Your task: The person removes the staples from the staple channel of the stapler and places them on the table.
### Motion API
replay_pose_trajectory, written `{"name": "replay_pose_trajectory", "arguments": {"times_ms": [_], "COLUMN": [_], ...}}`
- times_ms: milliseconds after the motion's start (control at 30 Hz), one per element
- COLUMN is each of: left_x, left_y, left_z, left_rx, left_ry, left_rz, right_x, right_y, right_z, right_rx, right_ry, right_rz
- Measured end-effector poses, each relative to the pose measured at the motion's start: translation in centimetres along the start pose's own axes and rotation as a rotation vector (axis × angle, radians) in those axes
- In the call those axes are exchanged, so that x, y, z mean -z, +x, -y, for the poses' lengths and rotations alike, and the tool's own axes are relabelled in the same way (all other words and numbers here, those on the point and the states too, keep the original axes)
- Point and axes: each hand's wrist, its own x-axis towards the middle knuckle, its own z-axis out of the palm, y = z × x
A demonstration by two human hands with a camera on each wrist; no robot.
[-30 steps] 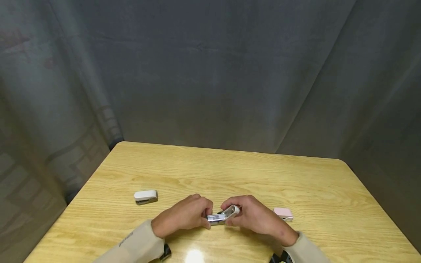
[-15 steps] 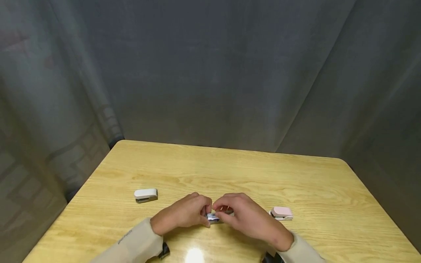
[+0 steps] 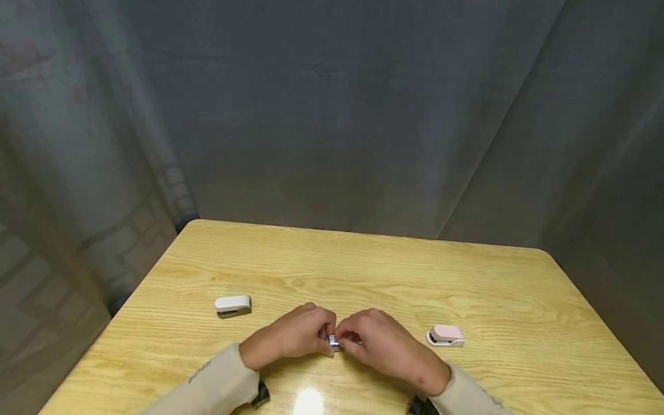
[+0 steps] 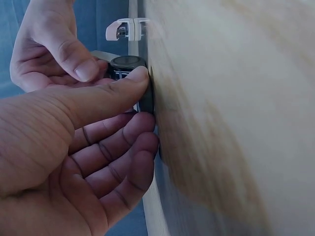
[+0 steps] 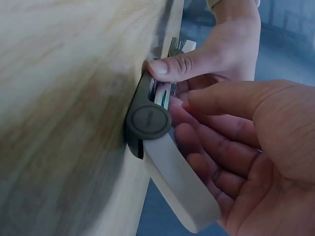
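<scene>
A stapler with a grey base and a white top cover rests on the table, mostly hidden by both hands in the head view. Its cover is swung back from the metal staple track, beyond the round hinge. My left hand pinches the front end of the base, with the thumb on its side. My right hand has thumb and index fingertips together at the staple track; whether a small piece lies between them is hidden. Its other fingers curl beside the cover.
On the wooden table, a white stapler sits left of the hands. To the right lies a pink-and-white stapler. Dark curtains hang behind the table and at both sides.
The right hand has moved left, from the opened top cover to the staple track beside the left hand. The left hand keeps its hold on the base.
</scene>
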Motion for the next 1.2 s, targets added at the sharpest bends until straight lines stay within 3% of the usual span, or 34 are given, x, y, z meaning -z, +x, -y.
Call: {"name": "replay_pose_trajectory", "arguments": {"times_ms": [400, 1200], "left_x": [-0.16, -0.19], "left_y": [0.14, -0.03], "left_z": [0.1, 0.39], "left_rx": [-0.023, -0.036], "left_ry": [-0.013, -0.006], "left_rz": [-0.005, 0.009], "right_x": [0.19, -0.26], "right_y": [0.06, 0.99], "right_z": [0.18, 0.55], "right_rx": [-0.021, -0.16], "right_ry": [-0.033, 0.101], "right_rz": [0.029, -0.033]}}
